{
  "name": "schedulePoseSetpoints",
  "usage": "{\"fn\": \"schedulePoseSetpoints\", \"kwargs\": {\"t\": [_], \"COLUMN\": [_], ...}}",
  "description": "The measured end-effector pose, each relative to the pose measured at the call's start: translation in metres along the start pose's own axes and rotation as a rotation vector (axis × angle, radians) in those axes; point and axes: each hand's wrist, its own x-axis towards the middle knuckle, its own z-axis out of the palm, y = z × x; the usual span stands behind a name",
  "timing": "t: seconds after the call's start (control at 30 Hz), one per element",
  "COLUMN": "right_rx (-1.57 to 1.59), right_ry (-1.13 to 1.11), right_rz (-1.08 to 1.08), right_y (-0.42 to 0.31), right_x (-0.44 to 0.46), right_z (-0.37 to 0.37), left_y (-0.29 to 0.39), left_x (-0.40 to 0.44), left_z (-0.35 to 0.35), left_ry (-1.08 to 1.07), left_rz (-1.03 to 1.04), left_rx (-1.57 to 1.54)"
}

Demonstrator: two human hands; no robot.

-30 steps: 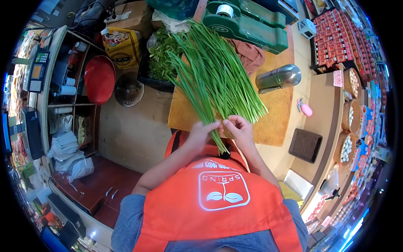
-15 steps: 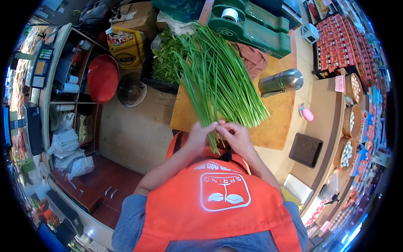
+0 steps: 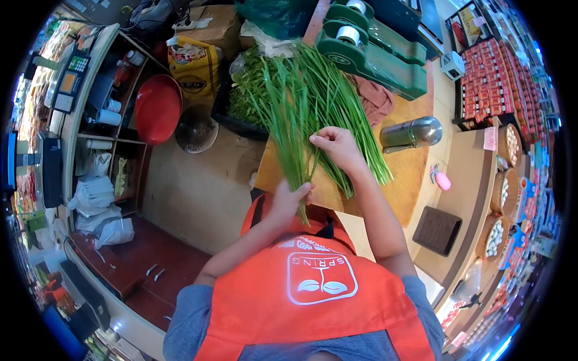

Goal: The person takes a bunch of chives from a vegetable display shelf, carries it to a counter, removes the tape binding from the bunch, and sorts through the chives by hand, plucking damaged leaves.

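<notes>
My left hand [image 3: 291, 197] is wrapped round the lower ends of a bunch of garlic chives [image 3: 288, 129], whose green blades fan out away from me. Higher up, at the right edge of that bunch, my right hand [image 3: 337, 147] has thumb and forefinger pinched together, seemingly on a thin chive blade. A larger pile of garlic chives [image 3: 352, 129] lies under and to the right of the bunch, on the yellowish board [image 3: 403, 183]. Left of the chives, leafy greens [image 3: 250, 93] fill a black crate [image 3: 235, 125].
A green tape dispenser [image 3: 376, 66] stands at the far end of the board, near a brown cloth [image 3: 374, 99]. To the right are a metal flask [image 3: 411, 133] and a dark tray [image 3: 438, 231]. A red basin [image 3: 158, 109] leans by the shelves on the left.
My right hand has moved away from my left, up along the chives. My left hand has shifted slightly down with its bunch. The whole view has swung a little.
</notes>
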Motion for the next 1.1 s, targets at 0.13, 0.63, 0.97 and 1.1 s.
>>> {"fn": "schedulePoseSetpoints", "kwargs": {"t": [0.13,0.63,0.97,1.1], "right_rx": [0.194,-0.230,-0.142,-0.113], "right_ry": [-0.124,-0.005,-0.471,-0.663], "right_rz": [0.180,-0.431,0.028,0.087], "right_y": [-0.030,-0.099,-0.105,-0.111], "right_x": [0.002,0.129,0.177,0.127], "right_z": [-0.009,0.059,0.141,0.173], "left_y": [0.007,0.068,0.092,0.107], "left_x": [0.000,-0.026,-0.008,-0.003], "left_z": [-0.009,-0.113,-0.158,-0.158], "left_ry": [0.050,0.094,0.133,0.132], "left_rz": [-0.018,0.046,0.200,0.170], "left_rx": [-0.026,-0.450,-0.403,-0.220]}}
